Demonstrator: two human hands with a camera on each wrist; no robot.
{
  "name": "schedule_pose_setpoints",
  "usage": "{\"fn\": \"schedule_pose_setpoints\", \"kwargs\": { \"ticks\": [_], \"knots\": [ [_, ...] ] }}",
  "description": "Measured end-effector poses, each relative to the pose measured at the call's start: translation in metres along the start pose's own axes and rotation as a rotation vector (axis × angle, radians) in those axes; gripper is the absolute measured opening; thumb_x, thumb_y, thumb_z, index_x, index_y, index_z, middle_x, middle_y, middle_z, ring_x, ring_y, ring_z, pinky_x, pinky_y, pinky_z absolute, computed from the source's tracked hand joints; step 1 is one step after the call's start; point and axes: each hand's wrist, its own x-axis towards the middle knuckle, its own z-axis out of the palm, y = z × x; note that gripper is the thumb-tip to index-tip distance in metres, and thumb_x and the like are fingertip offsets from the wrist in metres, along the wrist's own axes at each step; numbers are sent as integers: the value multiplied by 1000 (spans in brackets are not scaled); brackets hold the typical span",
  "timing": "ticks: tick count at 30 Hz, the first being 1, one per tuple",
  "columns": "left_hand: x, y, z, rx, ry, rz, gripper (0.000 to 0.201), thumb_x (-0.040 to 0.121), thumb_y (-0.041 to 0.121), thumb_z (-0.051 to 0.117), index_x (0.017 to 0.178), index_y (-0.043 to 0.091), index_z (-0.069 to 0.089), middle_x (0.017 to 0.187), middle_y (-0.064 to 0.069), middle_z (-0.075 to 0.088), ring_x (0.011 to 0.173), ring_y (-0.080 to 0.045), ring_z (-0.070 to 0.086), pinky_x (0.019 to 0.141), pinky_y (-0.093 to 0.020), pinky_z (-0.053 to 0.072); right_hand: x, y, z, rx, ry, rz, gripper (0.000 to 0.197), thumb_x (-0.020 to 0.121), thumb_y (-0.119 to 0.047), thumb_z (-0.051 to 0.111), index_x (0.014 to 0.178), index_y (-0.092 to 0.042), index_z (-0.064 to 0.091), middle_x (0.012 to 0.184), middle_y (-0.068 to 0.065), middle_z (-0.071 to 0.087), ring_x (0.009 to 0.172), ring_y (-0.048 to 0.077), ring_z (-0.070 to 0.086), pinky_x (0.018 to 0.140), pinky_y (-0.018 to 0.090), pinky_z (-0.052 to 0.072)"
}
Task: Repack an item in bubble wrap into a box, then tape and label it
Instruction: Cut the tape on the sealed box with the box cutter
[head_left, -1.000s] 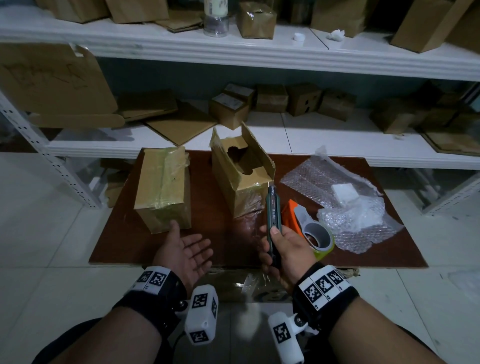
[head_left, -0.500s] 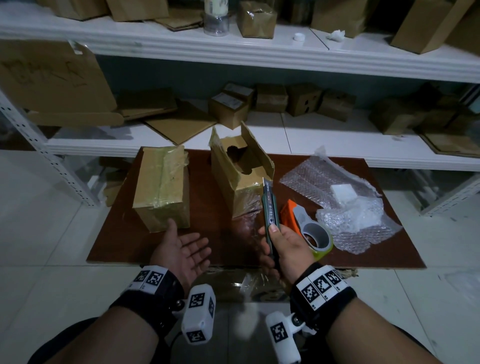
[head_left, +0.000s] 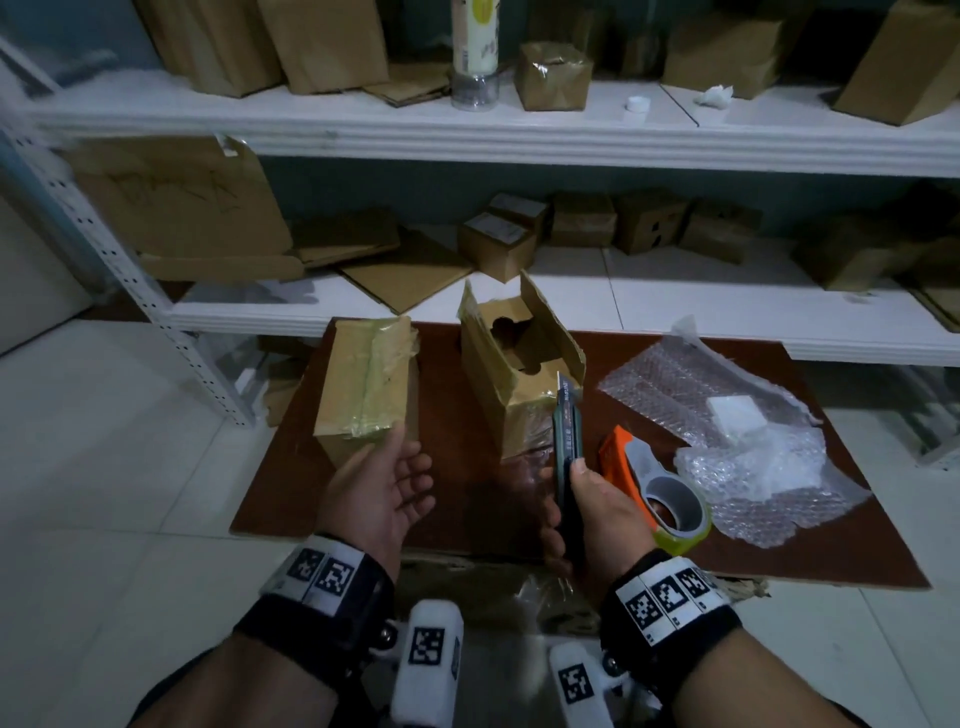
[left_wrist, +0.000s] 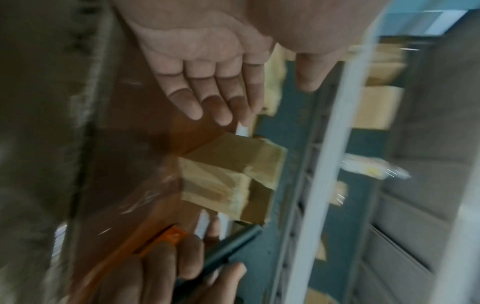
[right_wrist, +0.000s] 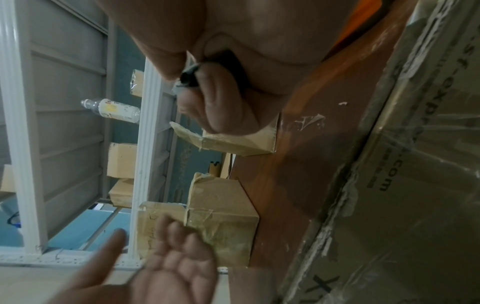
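Note:
A taped, closed cardboard box lies at the left of the brown board. An opened box with raised flaps stands in the middle. My left hand hovers palm up, fingers relaxed, just in front of the taped box, holding nothing. My right hand grips a dark utility knife, blade end pointing away, close to the opened box's near right corner. Crumpled bubble wrap with a small white item lies at the right. In the right wrist view the fingers curl round the knife handle.
An orange tape dispenser with a roll sits right of my right hand. White shelving behind the board carries several cardboard boxes and a plastic bottle. A flattened carton lies under the board's near edge. White tiled floor surrounds it.
My left hand has moved forward toward the taped box. The knife's blade end has risen beside the opened box. The camera has moved closer.

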Motion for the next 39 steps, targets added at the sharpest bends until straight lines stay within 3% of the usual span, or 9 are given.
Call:
{"fn": "schedule_pose_setpoints", "kwargs": {
  "ticks": [4, 8, 12, 17, 22, 26, 28, 31, 39],
  "knots": [
    [5, 34, 10, 244, 159, 256, 19, 89, 36, 68, 92, 17, 67, 88, 0, 69, 84, -20, 63, 73, -35, 50, 1, -5, 4, -144, -45, -69, 42, 106, -38, 32, 105, -3, 55, 67, 11, 54, 43, 21, 48, 36, 25, 38],
    [33, 56, 16, 629, 304, 487, 42, 83, 39, 71, 120, 24, 59, 128, -3, 58, 119, -24, 54, 101, -39, 44, -1, -10, 2, -131, -39, -52, 37, 101, -37, 44, 110, -4, 58, 81, 15, 66, 60, 25, 63, 49, 33, 49],
    [58, 59, 26, 1120, 220, 402, 85, 86, 56, 63, 155, 24, 24, 165, -1, 16, 151, -28, 14, 121, -53, 16, 2, -12, -5, -111, 3, -82, 42, 90, -42, 56, 109, -4, 61, 84, 11, 72, 67, 27, 67, 60, 38, 52],
    [64, 43, 25, 1629, 63, 232, 101, 87, 73, 46, 157, 25, -7, 166, -2, -12, 152, -29, -13, 120, -55, -6, -2, -14, -9, -160, 7, -112, 27, 102, -27, 47, 106, -3, 60, 78, 9, 72, 61, 23, 65, 53, 33, 50],
    [66, 34, 16, 1767, 46, 384, 85, 86, 66, 52, 155, 26, 21, 166, 3, 10, 153, -27, 6, 120, -56, 4, -7, -14, -19, -261, 19, -130, 30, 103, -29, 47, 103, -2, 59, 76, 10, 68, 57, 22, 60, 48, 31, 44],
    [55, 43, 23, 1765, 57, 465, 48, 86, 53, 63, 122, 23, 54, 134, -2, 51, 131, -28, 45, 110, -55, 33, -11, -17, -23, -301, 33, -131, 44, 93, -50, 53, 81, -8, 60, 62, 14, 56, 50, 26, 51, 49, 31, 40],
    [48, 46, 27, 1828, 24, 472, 37, 88, 42, 65, 115, 21, 54, 127, -3, 53, 123, -30, 49, 105, -51, 41, -13, -18, -24, -289, 50, -138, 46, 85, -55, 53, 80, -9, 58, 60, 11, 55, 48, 26, 50, 48, 31, 39],
    [40, 45, 28, 1901, -46, 489, 42, 86, 23, 65, 124, 16, 49, 130, -5, 51, 120, -31, 51, 100, -43, 46, -15, -17, -20, -226, 37, -137, 39, 100, -42, 47, 87, -5, 55, 61, 10, 56, 48, 24, 51, 44, 29, 39],
    [21, 50, 29, 2109, -232, 442, 47, 86, 10, 58, 132, 21, 55, 132, -5, 41, 124, -31, 42, 98, -39, 45, -15, -15, -16, -138, 58, -36, 29, 103, -29, 45, 95, -4, 57, 76, 13, 67, 59, 26, 62, 51, 33, 49]
  ]
}}
